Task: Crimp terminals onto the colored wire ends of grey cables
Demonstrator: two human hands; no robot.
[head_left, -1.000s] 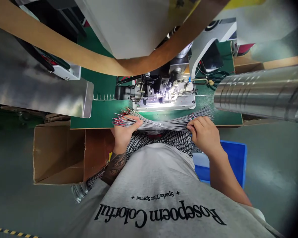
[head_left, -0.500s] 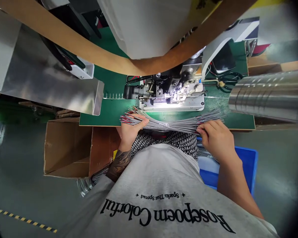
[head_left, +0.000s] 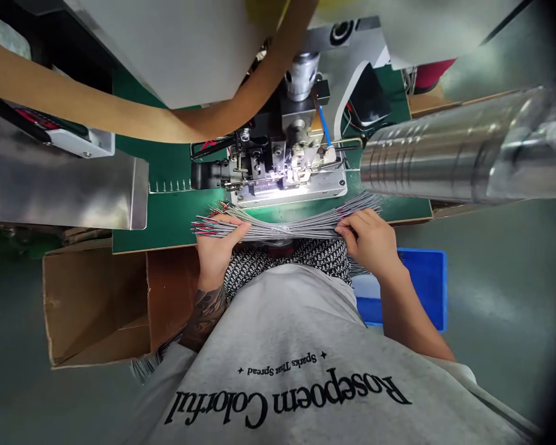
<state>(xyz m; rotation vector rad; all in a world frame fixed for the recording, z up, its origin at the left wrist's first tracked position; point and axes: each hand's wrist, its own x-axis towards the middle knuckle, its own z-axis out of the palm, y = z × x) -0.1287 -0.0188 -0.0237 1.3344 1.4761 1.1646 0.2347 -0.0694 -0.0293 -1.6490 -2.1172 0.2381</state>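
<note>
A bundle of grey cables [head_left: 287, 228] with red and dark wire ends lies level across my lap, along the front edge of the green bench. Clear wrap shows round its middle. My left hand [head_left: 220, 244] grips the bundle near its left end, thumb on top and the other fingers mostly hidden underneath. At the right part, my right hand [head_left: 368, 238] has its fingers curled on the cables, thumb and fingertips pressed together. Just beyond the bundle stands a lit terminal crimping machine [head_left: 287, 179], with a strip of metal terminals [head_left: 170, 186] entering from the left.
A ribbed metal cylinder [head_left: 426, 154] juts in from the right above the green bench [head_left: 167, 216]. Brown paper tape [head_left: 185, 127] loops overhead. Below the bench are an open cardboard box [head_left: 97, 303] at left and a blue bin [head_left: 424, 284] at right. A sheet-metal guard [head_left: 74, 191] stands left.
My view has shifted, so the bench, machine and hands sit further left in the picture. Both hands keep hold of the cable bundle, with little change in their grip.
</note>
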